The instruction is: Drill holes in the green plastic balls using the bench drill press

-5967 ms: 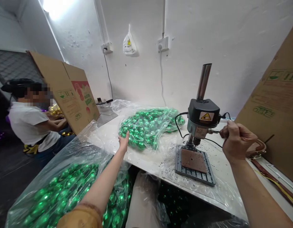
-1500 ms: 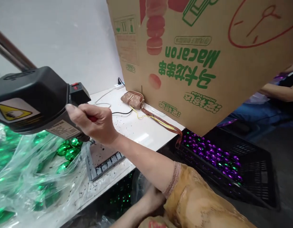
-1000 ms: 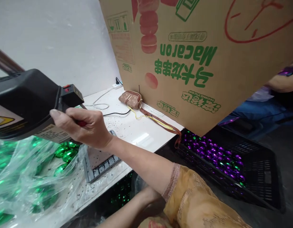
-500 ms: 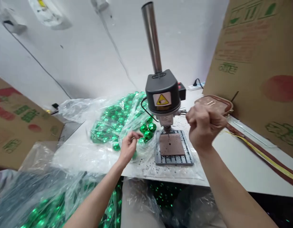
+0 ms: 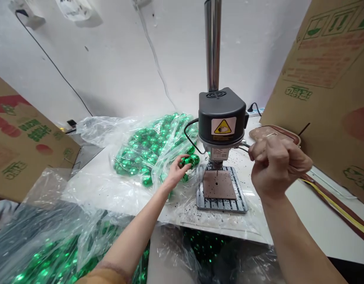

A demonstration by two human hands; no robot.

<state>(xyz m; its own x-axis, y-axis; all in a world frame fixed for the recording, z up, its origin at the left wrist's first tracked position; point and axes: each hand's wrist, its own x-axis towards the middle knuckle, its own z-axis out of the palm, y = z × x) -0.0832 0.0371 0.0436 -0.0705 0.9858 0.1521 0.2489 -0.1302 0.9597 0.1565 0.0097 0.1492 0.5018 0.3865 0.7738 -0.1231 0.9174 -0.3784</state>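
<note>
A small bench drill press (image 5: 222,121) with a black head and steel column stands on a grey slotted base (image 5: 221,192) topped by a brown plate. My right hand (image 5: 277,165) is closed in a fist round the press's side lever, to the right of the head. My left hand (image 5: 178,170) reaches into an open clear plastic bag (image 5: 146,144) of shiny green balls, its fingers curled round a green ball (image 5: 190,161) just left of the drill base.
A second bag of green balls (image 5: 54,252) sits low at the left. Cardboard sheets stand at the left (image 5: 19,138) and right (image 5: 329,86). A brown purse (image 5: 276,133) with a strap lies behind my right hand. Black specks litter the white table (image 5: 312,221).
The view swung back from the right-hand cardboard and purple-ball crate to the drill press. My left hand has moved right into the bag and closed on a green ball. My right hand stays on the lever.
</note>
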